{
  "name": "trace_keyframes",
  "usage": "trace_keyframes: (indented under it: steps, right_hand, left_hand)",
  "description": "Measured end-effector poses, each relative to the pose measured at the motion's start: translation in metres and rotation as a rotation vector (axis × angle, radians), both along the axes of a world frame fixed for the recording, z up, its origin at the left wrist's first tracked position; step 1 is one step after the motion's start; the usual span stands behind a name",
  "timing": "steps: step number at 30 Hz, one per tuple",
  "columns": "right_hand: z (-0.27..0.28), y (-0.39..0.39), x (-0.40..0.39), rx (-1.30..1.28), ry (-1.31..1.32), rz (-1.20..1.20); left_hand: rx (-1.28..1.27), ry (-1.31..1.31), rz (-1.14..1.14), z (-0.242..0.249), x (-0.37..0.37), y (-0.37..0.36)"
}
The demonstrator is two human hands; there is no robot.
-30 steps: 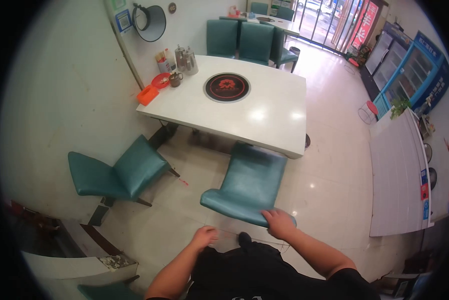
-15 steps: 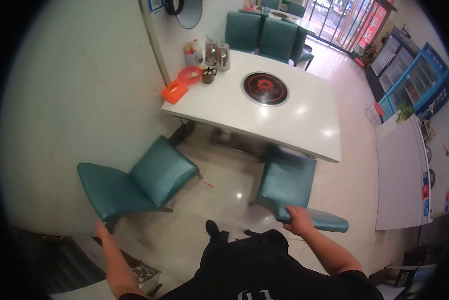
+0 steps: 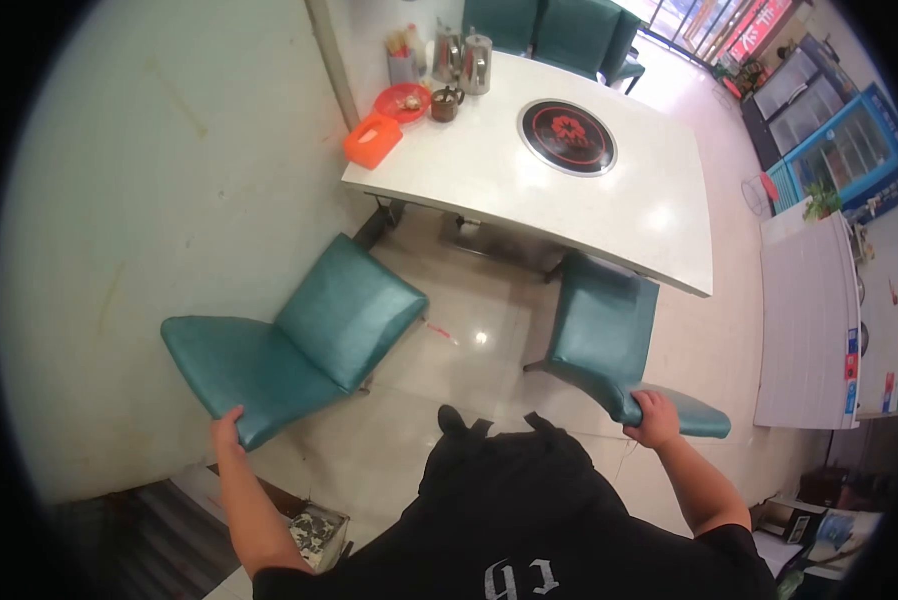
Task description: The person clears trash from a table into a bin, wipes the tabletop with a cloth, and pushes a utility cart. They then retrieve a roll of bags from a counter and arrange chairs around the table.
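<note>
Two green padded chairs stand on the near side of a white table [image 3: 449,165]. My left hand [image 3: 227,430] grips the lower edge of the backrest of the left chair [image 3: 344,310], which is angled beside the wall. My right hand [image 3: 654,418] is wrapped round the top of the backrest of the right chair [image 3: 604,325], whose seat reaches partly under the table edge. A round black cover with a red flower [image 3: 569,138] is set in the tabletop.
On the table by the wall [image 3: 169,180] are an orange container [image 3: 371,141], a red plate [image 3: 401,102], a dark cup [image 3: 446,104] and metal pitchers [image 3: 476,64]. Fridges [image 3: 839,150] and a white counter [image 3: 807,320] stand right. A box [image 3: 314,530] lies lower left.
My left hand has moved up onto the left chair's backrest and now holds it. My right hand stays on the right chair. The view has shifted, with the table nearer.
</note>
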State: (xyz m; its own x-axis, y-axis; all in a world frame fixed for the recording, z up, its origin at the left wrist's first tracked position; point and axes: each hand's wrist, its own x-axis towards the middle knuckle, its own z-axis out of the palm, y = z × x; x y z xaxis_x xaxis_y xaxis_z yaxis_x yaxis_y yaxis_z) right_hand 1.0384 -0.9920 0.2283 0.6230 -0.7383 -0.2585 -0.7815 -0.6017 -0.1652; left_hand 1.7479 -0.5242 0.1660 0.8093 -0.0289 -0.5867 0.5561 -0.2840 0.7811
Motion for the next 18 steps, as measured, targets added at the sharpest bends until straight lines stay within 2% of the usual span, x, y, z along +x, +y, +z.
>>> trace_keyframes:
  steps: [2,4,7,11,14,16,18]
  right_hand:
    - [-0.004,0.0,-0.003,-0.012,-0.013,0.02]
    - [-0.006,-0.002,-0.005,-0.018,-0.036,0.041]
    - [-0.005,-0.003,-0.006,-0.03,-0.062,0.067]
    - [-0.002,-0.002,-0.005,-0.027,-0.051,0.075]
    - [-0.004,-0.005,-0.006,-0.037,-0.05,0.077]
    - [-0.004,-0.001,-0.01,-0.045,-0.054,0.05]
    - [-0.002,-0.003,-0.007,-0.028,-0.047,0.083]
  left_hand:
    - [0.013,-0.077,-0.074,0.026,-0.038,-0.046]
    - [-0.088,-0.236,-0.161,0.045,-0.071,-0.096]
    - [0.035,-0.266,-0.176,0.041,-0.103,-0.141]
    - [-0.021,-0.347,-0.167,0.045,-0.178,-0.173]
    - [-0.106,-0.32,-0.176,0.003,-0.203,-0.177]
    - [-0.175,-0.131,-0.29,-0.039,-0.204,-0.186]
    - [-0.161,-0.036,-0.215,0.01,-0.265,-0.234]
